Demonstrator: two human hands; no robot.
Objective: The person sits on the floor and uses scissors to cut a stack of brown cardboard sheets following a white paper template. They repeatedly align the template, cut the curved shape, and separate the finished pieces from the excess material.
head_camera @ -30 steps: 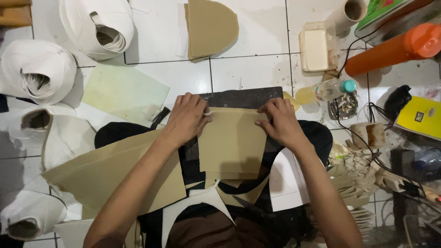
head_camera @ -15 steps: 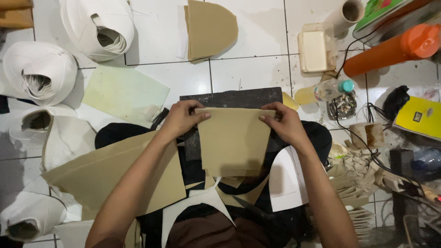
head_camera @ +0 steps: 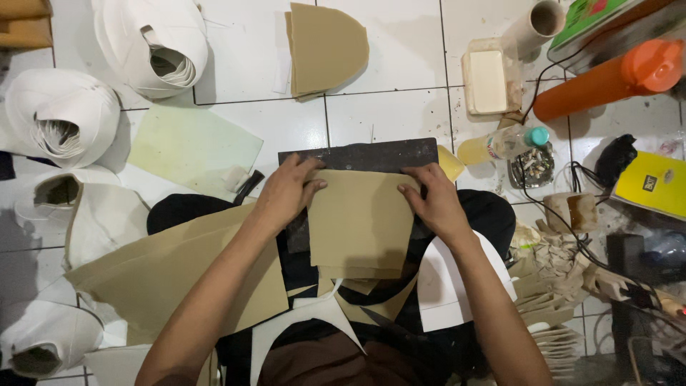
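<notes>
A tan rectangular sheet of stiff material [head_camera: 361, 221] lies on a dark board [head_camera: 371, 155] in front of me. My left hand [head_camera: 286, 191] grips the sheet's upper left corner with the fingers curled over its edge. My right hand [head_camera: 432, 200] holds the upper right corner the same way. More tan layers show under the sheet's lower edge. A large tan sheet [head_camera: 179, 275] lies under my left forearm.
A stack of tan rounded cut pieces [head_camera: 325, 46] lies at the top centre. White rolls [head_camera: 153, 43] sit at the left. An orange cylinder [head_camera: 607, 78], a small bottle [head_camera: 504, 143], a yellow box [head_camera: 654, 182] and cables crowd the right. A pale green sheet [head_camera: 193, 150] lies on the tiles.
Both hands have moved from pressing flat on the sheet to gripping its top corners, and the sheet has shifted slightly towards me.
</notes>
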